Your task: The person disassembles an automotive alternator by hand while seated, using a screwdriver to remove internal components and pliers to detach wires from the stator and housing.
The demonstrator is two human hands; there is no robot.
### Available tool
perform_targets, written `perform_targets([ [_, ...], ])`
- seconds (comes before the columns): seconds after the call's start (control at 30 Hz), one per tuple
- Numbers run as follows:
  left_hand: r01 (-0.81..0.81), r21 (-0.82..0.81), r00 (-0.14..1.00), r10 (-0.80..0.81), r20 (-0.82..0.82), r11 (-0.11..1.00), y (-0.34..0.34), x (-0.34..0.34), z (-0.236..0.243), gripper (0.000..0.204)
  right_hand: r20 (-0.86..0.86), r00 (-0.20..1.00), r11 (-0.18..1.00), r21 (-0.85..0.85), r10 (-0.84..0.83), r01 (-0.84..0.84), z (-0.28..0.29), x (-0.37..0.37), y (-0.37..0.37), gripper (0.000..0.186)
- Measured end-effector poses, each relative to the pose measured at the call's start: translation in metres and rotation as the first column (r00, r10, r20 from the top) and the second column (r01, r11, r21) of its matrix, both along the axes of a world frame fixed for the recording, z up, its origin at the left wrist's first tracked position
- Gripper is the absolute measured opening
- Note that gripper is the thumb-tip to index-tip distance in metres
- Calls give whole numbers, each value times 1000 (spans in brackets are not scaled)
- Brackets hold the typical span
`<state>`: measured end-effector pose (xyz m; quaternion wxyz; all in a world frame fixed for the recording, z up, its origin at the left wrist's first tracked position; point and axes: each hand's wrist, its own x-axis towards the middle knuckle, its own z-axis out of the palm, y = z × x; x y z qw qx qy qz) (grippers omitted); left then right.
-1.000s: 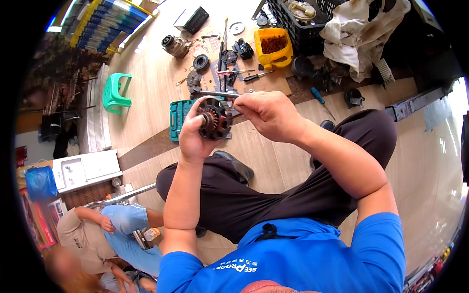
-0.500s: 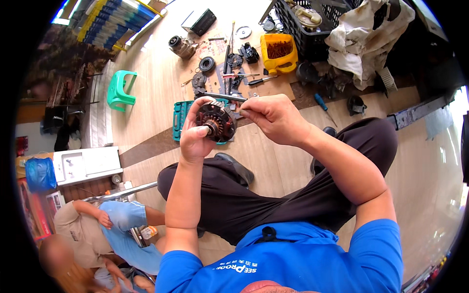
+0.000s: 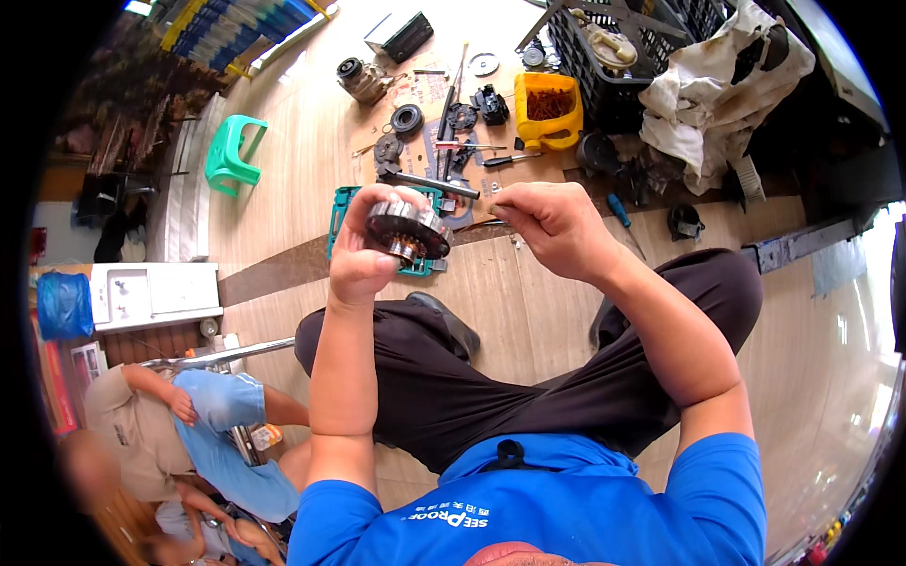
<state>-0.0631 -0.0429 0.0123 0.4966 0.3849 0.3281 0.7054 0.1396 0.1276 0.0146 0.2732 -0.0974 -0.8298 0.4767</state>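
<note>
My left hand [image 3: 357,247] is wrapped round a motor rotor [image 3: 408,232], a dark, round, thick part with a copper-coloured centre and a short shaft tilted toward me. My right hand [image 3: 557,229] hovers to its right, apart from it, with thumb and forefinger pinched. A tiny thing may be between those fingertips, too small to name. Beyond the rotor is a dark metal bar [image 3: 439,185]. Partly hidden beneath my left hand lies an open teal tool case [image 3: 340,215].
Loose parts, a black ring [image 3: 407,119] and screwdrivers [image 3: 510,159] lie on cardboard ahead. A cut-open yellow jug [image 3: 563,131] holds screws beside a black crate [image 3: 604,99]. A green stool [image 3: 226,156] stands left. Another person [image 3: 142,443] sits at lower left.
The rotor has tipped in my left hand, showing more of its side and shaft end. My right hand has drawn slightly away to the right. The whole view has shifted a little.
</note>
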Motion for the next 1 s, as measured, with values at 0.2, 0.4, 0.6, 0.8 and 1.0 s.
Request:
perform_targets([
  [0.2,-164,-131,962,188,200,978,-3,4,-3,62,20,1000,999,33,4,-5,-10,-3,-7,10],
  [0.4,-393,-181,906,414,94,901,12,10,-5,35,52,997,994,89,61,-66,-26,-4,-28,11],
  [0.6,-535,-245,835,461,-301,808,14,10,-13,37,82,987,989,44,137,-141,1,9,-24,10],
  [0.8,-371,-401,910,242,-336,838,13,15,-6,43,-66,990,990,-67,-125,120,15,17,14,9],
  [1.0,-138,-231,976,172,134,963,3,9,-4,51,28,958,958,-5,-286,286,-9,11,44,13],
])
